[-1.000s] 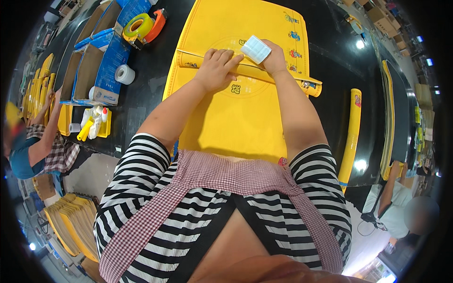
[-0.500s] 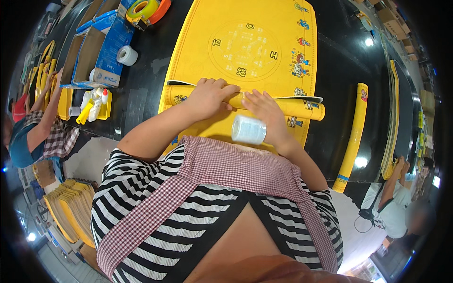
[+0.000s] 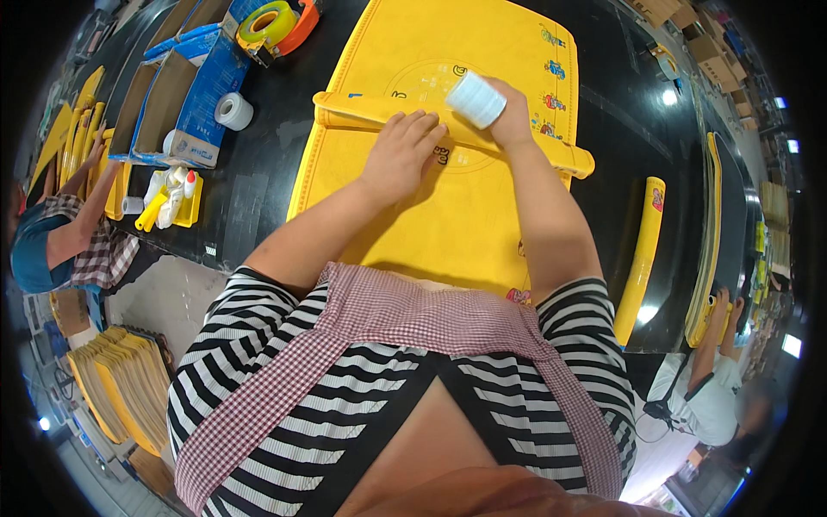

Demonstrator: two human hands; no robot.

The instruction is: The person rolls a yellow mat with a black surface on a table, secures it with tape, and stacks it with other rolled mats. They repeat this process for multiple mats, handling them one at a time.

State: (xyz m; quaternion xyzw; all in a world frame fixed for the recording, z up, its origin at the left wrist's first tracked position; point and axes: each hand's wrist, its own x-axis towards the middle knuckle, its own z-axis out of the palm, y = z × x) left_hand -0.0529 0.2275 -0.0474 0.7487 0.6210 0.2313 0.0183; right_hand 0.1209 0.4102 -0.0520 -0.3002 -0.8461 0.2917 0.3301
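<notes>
A yellow mat (image 3: pixel 362 207) printed with small cartoon figures lies in front of me, with a rolled-up yellow mat (image 3: pixel 556 155) lying across it, slightly slanted. My left hand (image 3: pixel 401 155) rests on the rolled mat, fingers stretched out over its near side. Just above the roll's right half, my right hand (image 3: pixel 512 112) grips a white roll of clear tape or film (image 3: pixel 476 99). The right fingertips are partly hidden behind that roll. Whether a strip runs from it to the mat, I cannot tell.
At left are blue cardboard boxes (image 3: pixel 198 103), a white tape roll (image 3: pixel 233 111), a yellow tray of bottles (image 3: pixel 188 207) and an orange tape dispenser (image 3: pixel 293 30). Another rolled mat (image 3: pixel 642 258) lies at right. One person works at each side; stacked mats (image 3: pixel 125 388) stand lower left.
Both hands and the rolled mat have moved farther from my body. The roll's white inner edge no longer shows. My right hand has turned, bringing the white roll above the rolled mat.
</notes>
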